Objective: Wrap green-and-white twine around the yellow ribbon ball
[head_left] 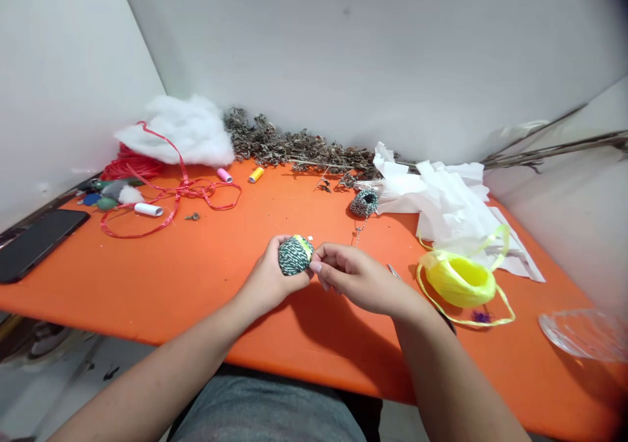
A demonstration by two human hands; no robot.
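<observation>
A ball of green-and-white twine (293,256) with a yellow label on its right side sits in my left hand (273,273), whose fingers wrap round it just above the table's front half. My right hand (346,271) is at the ball's right side, thumb and forefinger pinched together by the label. What lies in that pinch, if anything, is too small to make out. Farther back lies a second ball of dark-and-white twine (364,203), with a loose strand running from it toward my right hand.
On the orange table (210,278) lie red ribbon (184,184), white stuffing (181,131), thread spools (148,210) and a phone (39,242) at left. Dried twigs (299,144) line the back. White paper (441,200), a yellow ribbon roll (458,282) and a clear plastic dish (583,334) are at right.
</observation>
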